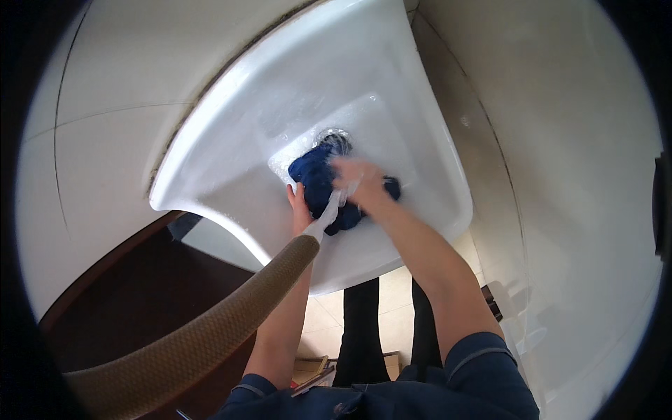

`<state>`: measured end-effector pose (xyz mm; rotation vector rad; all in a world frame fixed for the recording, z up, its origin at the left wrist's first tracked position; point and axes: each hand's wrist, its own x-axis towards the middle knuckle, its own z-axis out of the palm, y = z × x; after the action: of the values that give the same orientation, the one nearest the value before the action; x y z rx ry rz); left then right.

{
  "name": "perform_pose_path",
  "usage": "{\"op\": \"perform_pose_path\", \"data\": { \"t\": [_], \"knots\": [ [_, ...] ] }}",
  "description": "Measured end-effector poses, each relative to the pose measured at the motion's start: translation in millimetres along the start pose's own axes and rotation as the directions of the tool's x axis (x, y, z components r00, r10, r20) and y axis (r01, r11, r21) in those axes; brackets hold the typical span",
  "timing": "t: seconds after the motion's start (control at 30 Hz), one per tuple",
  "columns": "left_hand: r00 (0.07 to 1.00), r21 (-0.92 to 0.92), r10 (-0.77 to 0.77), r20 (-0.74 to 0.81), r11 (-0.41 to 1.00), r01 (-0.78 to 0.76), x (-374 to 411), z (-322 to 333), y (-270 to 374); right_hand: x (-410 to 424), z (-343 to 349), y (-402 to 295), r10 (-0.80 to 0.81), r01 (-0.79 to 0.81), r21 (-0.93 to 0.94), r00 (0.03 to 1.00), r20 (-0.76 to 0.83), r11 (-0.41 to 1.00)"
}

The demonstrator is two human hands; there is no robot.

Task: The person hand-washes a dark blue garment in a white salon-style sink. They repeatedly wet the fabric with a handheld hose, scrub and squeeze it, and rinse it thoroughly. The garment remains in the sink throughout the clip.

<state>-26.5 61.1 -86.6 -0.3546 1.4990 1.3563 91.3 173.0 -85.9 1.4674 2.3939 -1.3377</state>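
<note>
A wet dark blue cloth (314, 176) lies bunched over the drain area of a white ceramic sink (388, 68). My left hand (298, 206) holds the cloth's left edge, with two fingers pointing up beside it. Part of that hand is hidden by the water and the hose. My right hand (361, 179) is blurred over the cloth's right part, so its grip is unclear. From a brown, mesh-patterned hose (210, 325), a stream of water (331, 210) pours onto the cloth between my hands. The metal drain (336, 135) shows just above the cloth, with water splashing around it.
Pale tiled walls (121, 68) flank the sink, with dark grime along the left joint. A dark brown surface (152, 283) lies at lower left under the hose. Below the sink is a light tiled floor (325, 320), with cardboard (307, 370) near my legs.
</note>
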Motion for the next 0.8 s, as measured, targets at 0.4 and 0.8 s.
{"op": "perform_pose_path", "data": {
  "t": [0.4,0.8],
  "knots": [
    [0.961,-0.28,-0.094,0.261,0.945,0.169,-30.6,-26.8,28.6,-121.8,-18.8,-121.9,-0.352,0.399,0.155,0.899,-0.262,0.904],
    [0.995,-0.027,-0.075,0.063,0.997,0.077,-33.1,-24.5,26.3,-9.9,-35.3,-25.9,-0.141,0.139,-0.065,0.99,-0.016,0.988]
  ]
}}
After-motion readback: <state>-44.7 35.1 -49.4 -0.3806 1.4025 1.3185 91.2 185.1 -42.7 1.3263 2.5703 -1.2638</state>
